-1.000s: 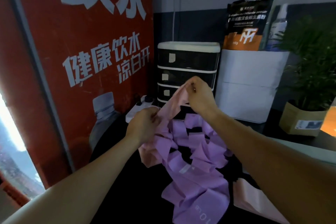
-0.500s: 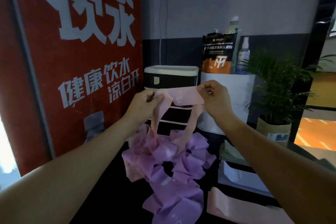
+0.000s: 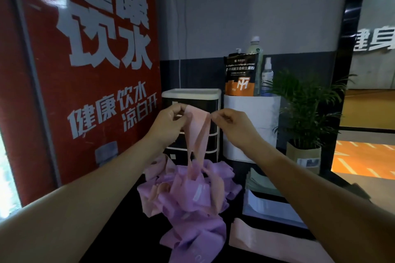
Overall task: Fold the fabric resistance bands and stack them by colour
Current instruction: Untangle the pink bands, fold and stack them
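— What did the hands have hold of?

— One pink band (image 3: 197, 126). The left hand (image 3: 168, 123) pinched its top edge on one side and the right hand (image 3: 232, 124) pinched the other, fingers curled in close, with a short span held between them in front of the drawer unit (image 3: 211, 134). Below that the band hung in two limp strands down into the heap (image 3: 190, 194) of purple and pink bands on the counter (image 3: 119, 220).

— So how would you say it handled?

— Soft and very light, I judged. It draped with no stiffness at all and twisted as it fell, so it would not keep a crease unless pressed flat. Probably stretchy too, and a bit clingy against the others.

— Where was the best place to grip it?

— At the two corners of the top edge, as it was held. The lower end was buried in the tangle, and pulling there looked likely to drag neighbours along.

— Anything folded yet?

— One pink band (image 3: 267, 241) lay flat on the counter near the right forearm, apart from the heap.
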### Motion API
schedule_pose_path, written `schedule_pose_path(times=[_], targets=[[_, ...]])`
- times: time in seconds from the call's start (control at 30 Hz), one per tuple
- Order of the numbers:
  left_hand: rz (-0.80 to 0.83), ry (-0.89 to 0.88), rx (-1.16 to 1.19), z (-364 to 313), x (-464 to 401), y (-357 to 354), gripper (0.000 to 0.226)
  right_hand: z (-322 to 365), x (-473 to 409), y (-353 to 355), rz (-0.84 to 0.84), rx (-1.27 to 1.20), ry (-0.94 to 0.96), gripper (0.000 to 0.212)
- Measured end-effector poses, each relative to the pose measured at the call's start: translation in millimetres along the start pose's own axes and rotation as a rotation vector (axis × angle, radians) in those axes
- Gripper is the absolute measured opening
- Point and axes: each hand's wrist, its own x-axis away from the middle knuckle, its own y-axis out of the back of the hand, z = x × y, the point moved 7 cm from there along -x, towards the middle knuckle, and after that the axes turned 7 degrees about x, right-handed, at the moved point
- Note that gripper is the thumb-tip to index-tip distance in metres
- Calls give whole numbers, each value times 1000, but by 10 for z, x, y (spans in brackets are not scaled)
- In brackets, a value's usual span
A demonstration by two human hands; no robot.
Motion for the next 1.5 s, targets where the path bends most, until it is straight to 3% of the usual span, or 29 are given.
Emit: schedule_pose_path(times=[0.23,0.43,0.63,0.73,0.8,0.93,1.0,1.07,1.13,1.27,1.37,1.43,1.5], targets=[[-47,-5,96,-23,63,167,28,-35,130,-358,203,44,-40,31],[3,-5,97,97,133,262,27,130,178,-561,203,-143,8,25],[-40,6,125,142,124,335,22,286,-51,-464,-27,85,78,12],[-106,118,70,460,223,312,14,139,-101,-406,-112,188,36,15],[-57,198,0,759,364,196,18,-57,-64,-360,-164,236,-39,19],[267,189,-122,1119,713,-255,26,-466,48,-266,-248,286,-214,27],[385,197,-333,1230,849,-441,22,-603,92,-241,-260,283,-276,24],[436,153,-783,1257,915,-512,38,-704,131,-226,-268,271,-323,21],[447,110,-1035,1253,948,-550,64,-774,153,-195,-288,268,-356,21],[413,49,-1198,1290,992,-572,45,-903,165,-63,-362,242,-421,20],[312,82,-1116,1206,987,-488,22,-963,187,-10,-378,228,-438,18],[248,103,-863,1140,879,-387,2,-983,199,9,-378,249,-437,19],[161,154,-559,1113,703,-233,21,-1002,208,33,-384,267,-442,19]])
